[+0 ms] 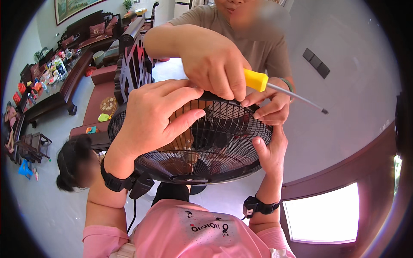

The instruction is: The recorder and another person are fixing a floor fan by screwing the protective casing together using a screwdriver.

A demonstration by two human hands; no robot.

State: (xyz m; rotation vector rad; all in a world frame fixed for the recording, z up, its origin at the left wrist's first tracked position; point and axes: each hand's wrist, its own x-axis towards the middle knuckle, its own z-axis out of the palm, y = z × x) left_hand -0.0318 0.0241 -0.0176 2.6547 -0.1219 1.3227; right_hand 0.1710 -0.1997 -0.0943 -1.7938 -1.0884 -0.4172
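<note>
A black fan (206, 161) with a wire guard stands upright in front of me. My left hand (157, 114) is closed on the upper left of its rim, thumb lying across the wires. On the right side, my right hand (273, 150) grips the rim with its thumb up and its fingers mostly hidden behind. Across from me, another person's hand (217, 64) presses on the top of the rim while holding a screwdriver (256, 80) with a yellow handle, its shaft pointing right. That person's other hand (275, 105) pinches the upper right rim.
Another person's dark-haired head (75, 161) is close by my left elbow. Dark wooden seats with red cushions (97, 77) and a cluttered long table (56, 79) fill the left. A bright screen (322, 215) is at lower right.
</note>
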